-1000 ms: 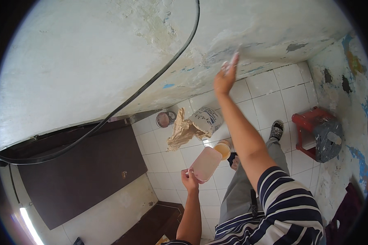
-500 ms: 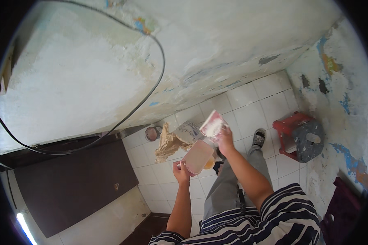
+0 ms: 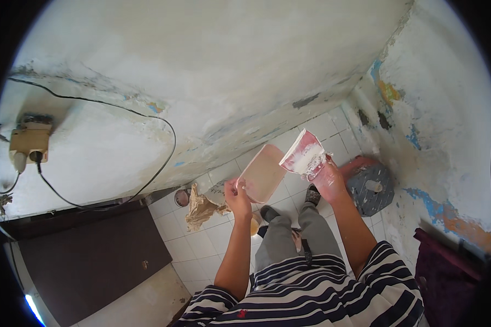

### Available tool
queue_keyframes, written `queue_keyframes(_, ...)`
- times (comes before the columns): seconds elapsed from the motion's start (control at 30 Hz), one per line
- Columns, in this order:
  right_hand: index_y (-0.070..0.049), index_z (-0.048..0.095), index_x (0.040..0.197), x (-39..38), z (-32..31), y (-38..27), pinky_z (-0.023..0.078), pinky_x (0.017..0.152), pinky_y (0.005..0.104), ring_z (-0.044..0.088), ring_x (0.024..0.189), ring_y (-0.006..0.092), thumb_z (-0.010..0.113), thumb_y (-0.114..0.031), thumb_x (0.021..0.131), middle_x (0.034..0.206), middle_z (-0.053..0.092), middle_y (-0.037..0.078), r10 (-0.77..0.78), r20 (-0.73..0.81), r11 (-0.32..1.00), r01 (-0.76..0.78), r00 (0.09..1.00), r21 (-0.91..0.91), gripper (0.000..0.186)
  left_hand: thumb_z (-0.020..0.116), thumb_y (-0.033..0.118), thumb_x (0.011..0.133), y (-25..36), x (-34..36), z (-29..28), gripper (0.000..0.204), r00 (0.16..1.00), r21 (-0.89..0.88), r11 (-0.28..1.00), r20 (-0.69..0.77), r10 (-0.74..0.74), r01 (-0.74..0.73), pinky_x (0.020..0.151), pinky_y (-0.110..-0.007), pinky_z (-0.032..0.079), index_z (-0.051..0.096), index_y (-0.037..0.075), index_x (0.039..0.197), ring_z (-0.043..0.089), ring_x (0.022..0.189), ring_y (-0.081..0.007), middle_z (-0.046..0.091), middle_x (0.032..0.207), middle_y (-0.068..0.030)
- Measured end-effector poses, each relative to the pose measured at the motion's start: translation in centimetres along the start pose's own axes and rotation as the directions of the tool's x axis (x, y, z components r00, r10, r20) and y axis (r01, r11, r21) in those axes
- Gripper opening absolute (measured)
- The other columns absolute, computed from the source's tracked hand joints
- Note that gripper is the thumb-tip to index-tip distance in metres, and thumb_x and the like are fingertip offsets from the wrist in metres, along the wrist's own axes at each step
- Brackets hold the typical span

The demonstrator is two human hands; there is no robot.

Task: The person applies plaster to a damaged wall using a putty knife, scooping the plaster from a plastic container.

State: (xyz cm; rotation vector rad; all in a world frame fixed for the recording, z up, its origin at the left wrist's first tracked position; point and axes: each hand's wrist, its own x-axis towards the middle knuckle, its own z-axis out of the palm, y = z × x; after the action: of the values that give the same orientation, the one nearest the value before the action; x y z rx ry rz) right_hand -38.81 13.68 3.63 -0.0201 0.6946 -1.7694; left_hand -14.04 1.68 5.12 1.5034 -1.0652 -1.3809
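My left hand (image 3: 238, 199) grips the near edge of a pale pink rectangular plastic tray (image 3: 264, 171), its fingers wrapped round the rim. A thin whitish film covers the tray's face. In my right hand (image 3: 329, 184) is a wide red putty spreader (image 3: 304, 155), smeared with white putty, its straight blade edge pointing up and to the left. The spreader is near the tray's right corner; whether they touch I cannot tell. White putty also sticks to my right fingers.
A patchy, peeling wall (image 3: 229, 71) rises ahead. A grey-topped red stool (image 3: 372, 191) stands at the right corner. On the tiled floor lie a torn brown paper sack (image 3: 202, 211) and a round tub (image 3: 181, 198). A black cable (image 3: 172, 143) hangs from a wall socket (image 3: 30, 144).
Both hands have risen and moved farther forward, the right hand also to the right. The spreader has turned so its putty-smeared face shows more. My view has shifted, bringing the socket in.
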Motion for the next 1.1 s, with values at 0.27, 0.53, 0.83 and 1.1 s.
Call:
queue_keyframes(0.27,-0.005,0.068,0.125,-2.9,9.0,-9.5,0.048,0.104,0.0454,0.055,0.124,0.0341,0.058,-0.001,0.091,0.127,0.064,0.015,-0.277,0.516,0.08,0.555,0.81,-0.828,0.035,0.067,0.026,0.097,7.8,-2.0,8.0,0.021,0.98,0.035,0.981,-0.056,0.192,-0.19,0.063,-0.027,0.045,0.061,0.006,0.097,0.052,0.071,-0.01,0.057,0.081,-0.0026)
queue_keyframes(0.53,-0.007,0.07,0.124,-4.2,13.0,-12.8,0.043,0.107,0.047,0.053,0.122,0.0375,0.065,-0.001,0.075,0.132,0.064,0.01,-0.007,0.746,-0.452,0.664,0.665,-0.596,0.05,0.075,0.018,0.087,14.3,-3.4,12.2,0.019,0.97,-0.145,0.959,-0.001,0.245,-0.242,0.069,-0.028,0.047,0.066,0.002,0.09,0.055,0.077,-0.0106,0.061,0.087,-0.0037)
queue_keyframes(0.83,-0.007,0.071,0.124,-6.7,14.8,-16.2,0.044,0.101,0.0442,0.055,0.113,0.0326,0.065,-0.001,0.074,0.124,0.069,0.006,-0.02,0.764,-0.499,0.656,0.645,-0.567,0.051,0.074,0.021,0.091,18.4,-4.2,15.3,0.02,0.928,-0.168,0.913,-0.098,0.36,-0.372,0.061,-0.026,0.039,0.066,0.003,0.087,0.047,0.066,-0.0078,0.056,0.074,0.0019)
queue_keyframes(1.1,-0.005,0.071,0.12,-9.4,13.8,-18.1,0.046,0.097,0.0441,0.057,0.109,0.0329,0.062,0.0,0.075,0.122,0.07,0.008,-0.041,0.768,-0.548,0.629,0.639,-0.552,0.047,0.08,0.016,0.082,18.2,-4.0,15.7,0.018,0.792,-0.019,0.795,-0.1,0.602,-0.606,0.065,-0.03,0.041,0.068,0.003,0.089,0.05,0.075,-0.0145,0.054,0.085,-0.0042)
